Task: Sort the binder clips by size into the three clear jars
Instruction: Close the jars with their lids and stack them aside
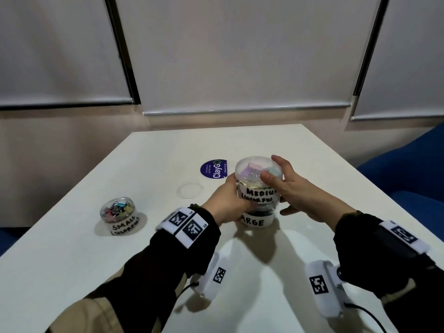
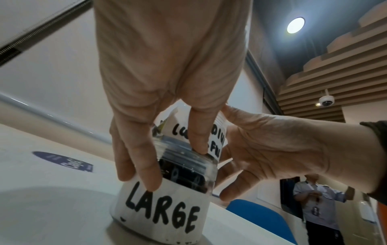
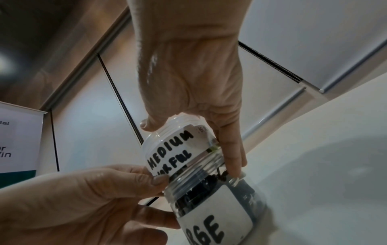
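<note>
Two clear jars stand stacked near the table's middle. The medium jar [image 1: 258, 197] [image 3: 173, 149], labelled MEDIUM COLORFUL and lidded, sits on the large jar [image 1: 257, 222] [image 2: 163, 212], which holds black clips. My left hand [image 1: 230, 195] [image 2: 136, 149] grips the stack from the left, its fingers curled round the large jar's neck. My right hand [image 1: 283, 186] [image 3: 199, 112] grips the medium jar, thumb on the lid's edge and fingers down its right side. The small jar [image 1: 119, 211], full of colourful clips, stands alone at the left.
A loose clear lid [image 1: 189, 190] lies on the white table [image 1: 264, 272] left of the stack. A round blue sticker [image 1: 213, 169] is just behind it. Blue seats [image 1: 408, 169] stand off the right edge. In the left wrist view a person [image 2: 318, 207] stands far off.
</note>
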A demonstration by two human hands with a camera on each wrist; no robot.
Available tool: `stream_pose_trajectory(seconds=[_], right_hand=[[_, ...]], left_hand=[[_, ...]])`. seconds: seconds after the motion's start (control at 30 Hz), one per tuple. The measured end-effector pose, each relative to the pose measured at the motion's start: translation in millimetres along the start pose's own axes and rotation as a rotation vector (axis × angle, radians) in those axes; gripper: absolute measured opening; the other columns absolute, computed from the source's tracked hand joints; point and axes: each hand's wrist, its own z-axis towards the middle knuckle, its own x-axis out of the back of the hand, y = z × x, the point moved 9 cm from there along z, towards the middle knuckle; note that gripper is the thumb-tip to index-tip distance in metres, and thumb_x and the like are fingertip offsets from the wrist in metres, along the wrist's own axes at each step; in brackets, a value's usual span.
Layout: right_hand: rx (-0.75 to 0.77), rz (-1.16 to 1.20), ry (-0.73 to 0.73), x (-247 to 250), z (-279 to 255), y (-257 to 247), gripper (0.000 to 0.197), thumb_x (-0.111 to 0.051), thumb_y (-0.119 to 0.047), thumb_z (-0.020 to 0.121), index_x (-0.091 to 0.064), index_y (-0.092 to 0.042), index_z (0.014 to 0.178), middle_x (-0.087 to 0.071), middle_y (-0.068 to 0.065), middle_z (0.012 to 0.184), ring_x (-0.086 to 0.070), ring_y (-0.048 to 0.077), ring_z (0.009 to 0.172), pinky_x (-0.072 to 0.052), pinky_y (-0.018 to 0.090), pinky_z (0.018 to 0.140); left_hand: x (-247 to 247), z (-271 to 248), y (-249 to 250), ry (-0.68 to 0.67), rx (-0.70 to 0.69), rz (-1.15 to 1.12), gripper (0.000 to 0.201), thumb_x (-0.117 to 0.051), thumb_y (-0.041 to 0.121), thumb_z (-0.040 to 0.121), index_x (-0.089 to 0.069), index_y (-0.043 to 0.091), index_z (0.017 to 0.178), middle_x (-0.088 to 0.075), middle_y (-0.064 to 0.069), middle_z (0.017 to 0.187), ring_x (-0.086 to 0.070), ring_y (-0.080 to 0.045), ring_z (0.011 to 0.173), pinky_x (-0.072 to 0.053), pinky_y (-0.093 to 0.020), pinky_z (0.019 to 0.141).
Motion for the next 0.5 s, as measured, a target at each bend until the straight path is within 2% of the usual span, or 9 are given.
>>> stream_pose_trajectory(seconds=[0.1,0.23,0.3,0.4,0.5], right_hand=[[0.005,-0.014,-0.018,-14.1,8.1,-4.6,0.078,-0.052,-0.059,0.085,-0.007,-0.045,0.148,-0.05,-0.007,0.126,-0.052,0.022,0.11,-0.051,0.039,0.073],[0.018,-0.059,-0.033,-27.9,17.8,-11.2,0.087,-0.06,-0.06,0.079,-0.007,-0.047,0.146,-0.05,-0.01,0.127,-0.049,0.022,0.114,-0.052,0.043,0.081],[0.022,-0.074,-0.045,-33.3,22.2,-15.1,0.088,-0.061,-0.06,0.079,-0.007,-0.046,0.147,-0.049,-0.011,0.129,-0.049,0.022,0.115,-0.052,0.044,0.081],[0.028,-0.074,-0.053,-39.1,26.9,-18.9,0.089,-0.062,-0.061,0.078,-0.008,-0.047,0.147,-0.047,-0.01,0.135,-0.049,0.022,0.116,-0.051,0.044,0.079],[0.026,-0.072,-0.07,-43.2,30.5,-19.3,0.089,-0.062,-0.061,0.078,-0.008,-0.048,0.146,-0.046,-0.009,0.137,-0.048,0.024,0.115,-0.05,0.045,0.08]], left_hand=[[14.9,-1.2,-7.7,0.038,0.001,0.012,0.077,-0.077,0.018,0.079,-0.033,0.022,0.142,-0.059,0.001,0.126,-0.057,-0.023,0.116,-0.051,-0.047,0.096],[27.8,-4.9,-15.7,0.066,-0.002,0.01,0.077,-0.077,0.022,0.077,-0.035,0.024,0.142,-0.058,0.002,0.129,-0.058,-0.022,0.117,-0.05,-0.048,0.097],[33.7,-7.1,-20.6,0.054,0.007,-0.019,0.078,-0.075,0.025,0.076,-0.034,0.028,0.143,-0.057,0.004,0.131,-0.058,-0.02,0.117,-0.05,-0.045,0.097],[42.6,-13.6,-28.3,0.015,0.04,-0.101,0.073,-0.063,0.011,0.091,-0.023,0.031,0.149,-0.049,0.01,0.141,-0.053,-0.015,0.122,-0.051,-0.028,0.082],[52.8,-20.0,-38.2,0.0,0.081,-0.112,0.081,-0.055,0.007,0.095,-0.003,0.025,0.155,-0.033,0.01,0.154,-0.048,-0.014,0.126,-0.046,-0.03,0.085]])
